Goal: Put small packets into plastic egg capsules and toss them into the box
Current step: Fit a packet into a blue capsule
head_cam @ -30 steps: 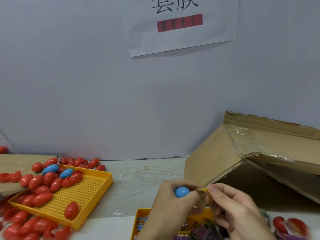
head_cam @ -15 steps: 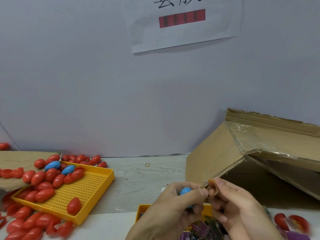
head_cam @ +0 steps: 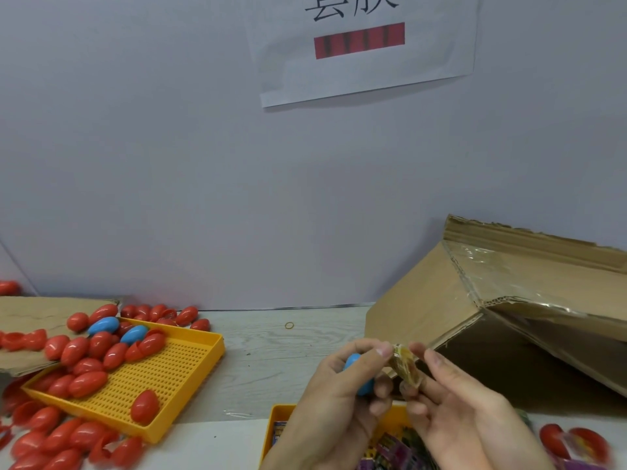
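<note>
A blue egg capsule (head_cam: 356,373) sits in the left hand (head_cam: 339,401), whose fingers curl round it so that only part of the shell shows. Just to its right a small yellowish packet (head_cam: 405,366) is pinched between the left thumb and the fingers of the right hand (head_cam: 458,412), which bend closed on its lower edge; packet and capsule are touching or nearly so. Both hands hover above a small yellow tray (head_cam: 276,422) of printed packets at the near edge of the view.

Right behind the hands a cardboard box (head_cam: 424,307) lies tipped on its side, its dark opening facing the person and a taped flap hanging over the mouth. Two red capsules (head_cam: 573,442) lie in front of it at the far right.

The pale wood-grain table (head_cam: 271,361) is bare between the hands and a larger perforated yellow tray (head_cam: 190,378) on the left, which is heaped with red capsules (head_cam: 84,361) and two blue ones (head_cam: 103,325); more red ones spill round it and over a flat cardboard sheet (head_cam: 34,313). A rubber band (head_cam: 289,325) lies near the back wall (head_cam: 203,181), where a paper notice (head_cam: 366,49) hangs.
</note>
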Demonstrator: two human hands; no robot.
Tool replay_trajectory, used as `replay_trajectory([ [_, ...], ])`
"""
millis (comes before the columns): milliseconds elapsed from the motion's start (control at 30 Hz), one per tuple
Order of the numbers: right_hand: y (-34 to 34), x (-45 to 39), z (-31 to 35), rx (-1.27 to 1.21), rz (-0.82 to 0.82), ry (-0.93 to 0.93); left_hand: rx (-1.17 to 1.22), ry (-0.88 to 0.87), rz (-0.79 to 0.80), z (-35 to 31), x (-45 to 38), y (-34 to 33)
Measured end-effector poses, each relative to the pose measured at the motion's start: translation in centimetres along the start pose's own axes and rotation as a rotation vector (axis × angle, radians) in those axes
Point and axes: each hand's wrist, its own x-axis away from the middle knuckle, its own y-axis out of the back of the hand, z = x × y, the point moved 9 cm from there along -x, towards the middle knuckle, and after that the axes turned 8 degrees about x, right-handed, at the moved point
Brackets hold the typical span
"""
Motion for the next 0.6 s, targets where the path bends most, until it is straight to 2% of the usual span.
replay_trajectory([
  [133,0.2,0.1,0.5,0.119,-0.020,0.099,-0.079,-0.032,-0.039,-0.2,-0.1,0.1],
  [300,1.4,1.8,3.3,0.642,-0.236,0.473,-0.158,-0.076,-0.191,-0.7,-0.2,1.7],
  [400,-0.6,3.5,4.5,0.935,-0.217,0.696,-0.229,-0.113,-0.253,-1.2,-0.1,2.4],
  [600,-1.3,3.1,3.8,1.137,-0.213,0.688,-0.194,-0.097,-0.219,-0.8,-0.2,2.0],
])
